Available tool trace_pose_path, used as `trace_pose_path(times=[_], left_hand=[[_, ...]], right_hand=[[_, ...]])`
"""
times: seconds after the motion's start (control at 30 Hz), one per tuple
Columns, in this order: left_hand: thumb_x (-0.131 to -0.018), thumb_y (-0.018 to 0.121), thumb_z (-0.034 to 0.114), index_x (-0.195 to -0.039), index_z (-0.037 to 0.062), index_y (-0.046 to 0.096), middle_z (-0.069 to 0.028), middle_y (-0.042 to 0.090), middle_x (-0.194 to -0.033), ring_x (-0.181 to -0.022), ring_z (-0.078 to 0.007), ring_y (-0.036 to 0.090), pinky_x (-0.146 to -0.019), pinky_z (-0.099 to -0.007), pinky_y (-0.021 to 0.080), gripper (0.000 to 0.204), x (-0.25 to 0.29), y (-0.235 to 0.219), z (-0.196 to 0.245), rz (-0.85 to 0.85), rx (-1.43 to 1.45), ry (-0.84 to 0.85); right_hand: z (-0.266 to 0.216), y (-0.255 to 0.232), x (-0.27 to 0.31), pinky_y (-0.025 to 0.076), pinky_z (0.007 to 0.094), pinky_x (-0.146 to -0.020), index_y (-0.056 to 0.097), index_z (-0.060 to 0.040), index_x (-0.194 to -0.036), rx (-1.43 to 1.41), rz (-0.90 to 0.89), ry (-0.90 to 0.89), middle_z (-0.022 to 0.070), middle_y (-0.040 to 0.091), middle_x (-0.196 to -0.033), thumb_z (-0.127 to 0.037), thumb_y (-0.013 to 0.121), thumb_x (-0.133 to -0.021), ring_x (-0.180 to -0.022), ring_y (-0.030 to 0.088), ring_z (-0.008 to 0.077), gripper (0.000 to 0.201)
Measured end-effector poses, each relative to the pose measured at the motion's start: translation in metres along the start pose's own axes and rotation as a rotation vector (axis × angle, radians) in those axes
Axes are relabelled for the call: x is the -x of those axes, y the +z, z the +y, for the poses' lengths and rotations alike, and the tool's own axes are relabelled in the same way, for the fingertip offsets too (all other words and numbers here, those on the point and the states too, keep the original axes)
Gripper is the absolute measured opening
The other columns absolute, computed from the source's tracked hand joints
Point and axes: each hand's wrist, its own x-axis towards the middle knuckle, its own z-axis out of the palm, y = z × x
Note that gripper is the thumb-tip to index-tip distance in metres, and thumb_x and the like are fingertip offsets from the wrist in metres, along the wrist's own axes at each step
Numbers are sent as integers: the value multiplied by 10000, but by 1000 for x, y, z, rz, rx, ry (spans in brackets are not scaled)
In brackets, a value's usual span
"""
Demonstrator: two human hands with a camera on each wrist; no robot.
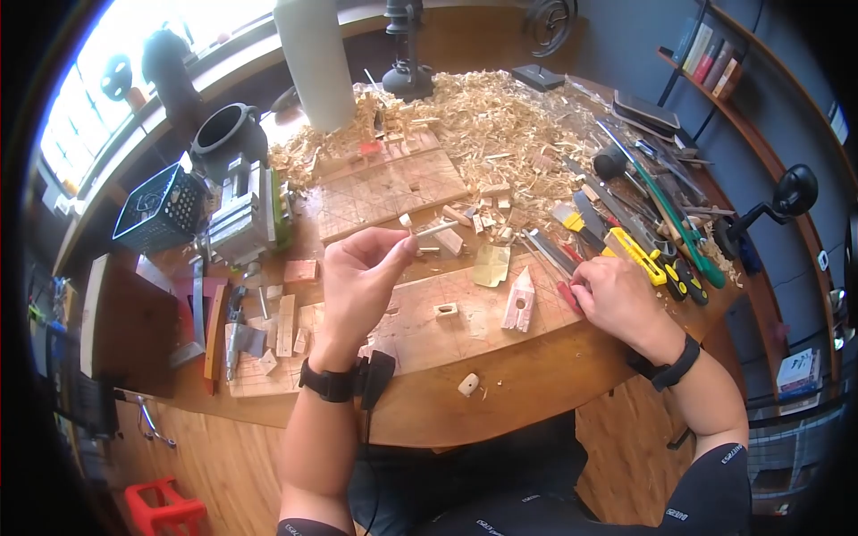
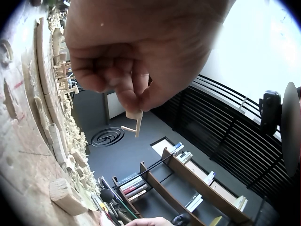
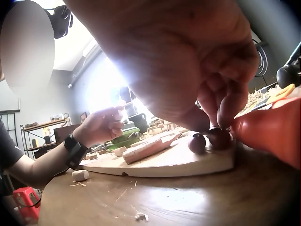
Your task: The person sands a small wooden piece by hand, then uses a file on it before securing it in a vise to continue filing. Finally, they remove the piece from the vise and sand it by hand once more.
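Peg (image 2: 138, 126) sat pinched in left hand (image 1: 362, 268). Right hand (image 1: 617, 299) curled by red handle (image 1: 569, 297), hold unclear. Looked thin; light, steady finger pressure seemed wise.

A person wears a dark short-sleeved top (image 1: 706, 487) with small pale lettering on the sleeves, a black band (image 1: 677, 364) circling each wrist, and dark trousers (image 1: 402, 491).
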Motion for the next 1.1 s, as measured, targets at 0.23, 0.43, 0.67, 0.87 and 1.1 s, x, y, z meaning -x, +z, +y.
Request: trace_pose_path(times=[0.23,0.43,0.67,0.87,1.1], left_hand=[[-942,768,125,-1011,-55,762,-37,737,-834,-747,-77,642,-679,-202,483,192,-6,-7,-4,140,73,43],[-957,743,142,-1006,-34,765,-24,721,-810,-716,-57,612,-637,-200,451,185,-8,-16,-1,214,82,91],[-968,734,148,-983,5,745,-10,677,-797,-685,-51,561,-608,-210,428,144,-9,-19,1,248,118,77],[-957,748,161,-1011,-17,764,1,693,-786,-665,-37,557,-603,-201,419,186,-10,-21,-1,259,143,86],[-955,754,176,-1022,-20,765,-5,701,-797,-693,-45,586,-613,-202,430,208,-10,-21,0,253,111,86]], right_hand=[[-4,-2,-10,547,456,-757,727,-52,-815,-19,6,24,160,716,-812,-190,766,-818,-809,705,339,144],[-14,-21,-26,558,435,-716,692,-41,-814,-176,81,172,147,724,-810,-171,731,-833,-778,713,323,137],[-17,-17,-48,546,427,-683,703,-71,-873,-156,100,-83,130,713,-791,-180,704,-865,-754,712,311,109],[-13,-19,-65,546,469,-709,699,-67,-893,-158,211,69,158,714,-814,-198,672,-898,-780,702,366,134],[-35,-33,-59,543,455,-701,674,-63,-869,-152,112,-129,147,703,-772,-179,688,-866,-760,700,352,117]])
